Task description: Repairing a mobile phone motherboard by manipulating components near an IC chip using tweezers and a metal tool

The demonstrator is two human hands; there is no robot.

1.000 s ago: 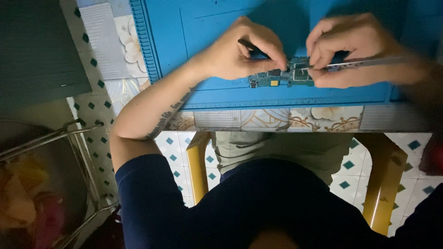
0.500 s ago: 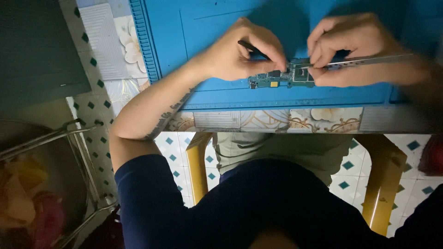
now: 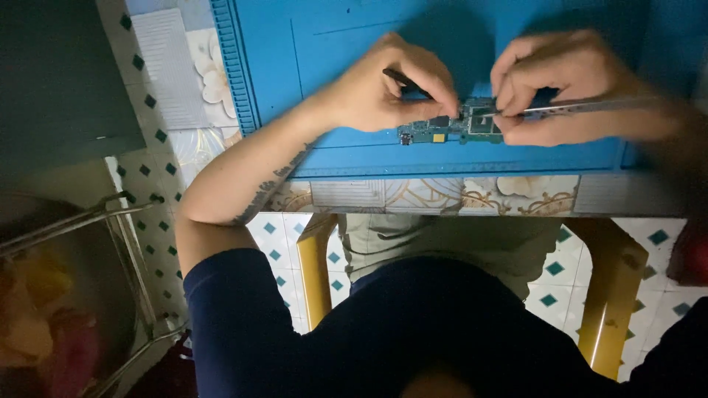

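Hands meet over a small circuit board (image 3: 450, 130) lying near the front edge of the blue mat (image 3: 332, 44). Left hand (image 3: 383, 92) is curled around a dark tool (image 3: 404, 79), fingertips on the board. Right hand (image 3: 568, 85) pinches metal tweezers (image 3: 582, 107) whose tip touches the board. Open mat lies beyond; the patterned surface (image 3: 177, 66) borders it, tiled floor (image 3: 546, 298) below.

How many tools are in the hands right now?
2. A dark slim tool in the left hand, and metal tweezers in the right hand, both meeting over the circuit board. More may be hidden.
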